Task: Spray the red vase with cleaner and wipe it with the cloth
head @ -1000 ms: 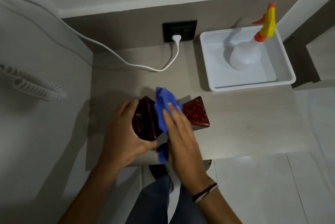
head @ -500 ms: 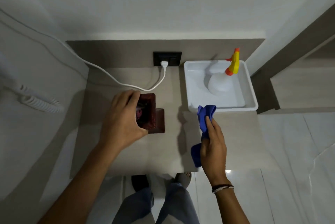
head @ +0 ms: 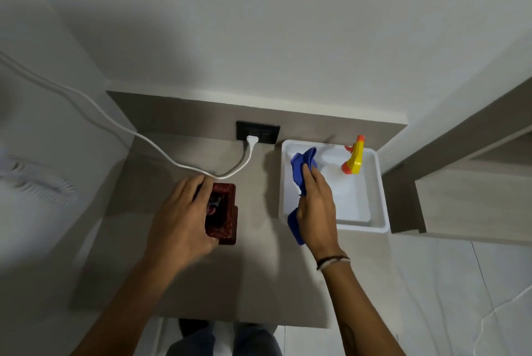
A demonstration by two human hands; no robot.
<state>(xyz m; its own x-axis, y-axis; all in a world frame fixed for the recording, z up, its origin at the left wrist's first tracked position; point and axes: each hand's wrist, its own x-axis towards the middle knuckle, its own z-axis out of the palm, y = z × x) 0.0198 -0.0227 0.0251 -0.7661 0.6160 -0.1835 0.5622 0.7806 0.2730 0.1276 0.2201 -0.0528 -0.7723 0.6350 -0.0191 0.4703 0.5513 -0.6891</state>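
Note:
The red vase, square-mouthed and speckled dark red, stands upright on the grey-brown table. My left hand grips its left side and rim. My right hand holds the blue cloth over the left part of the white tray; one end of the cloth sticks up past my fingers, the other hangs below my palm. The spray bottle, with a yellow and orange trigger head and a clear body, stands in the tray's far right corner.
A black wall socket holds a white plug whose cable runs across the table's back left to the wall. A coiled white cord hangs at the left. A wooden ledge borders the tray's right. My legs show below the table's front edge.
The vase went from tilted under the cloth to standing upright in my left hand. My right hand carried the blue cloth away to the right and now holds it over the tray.

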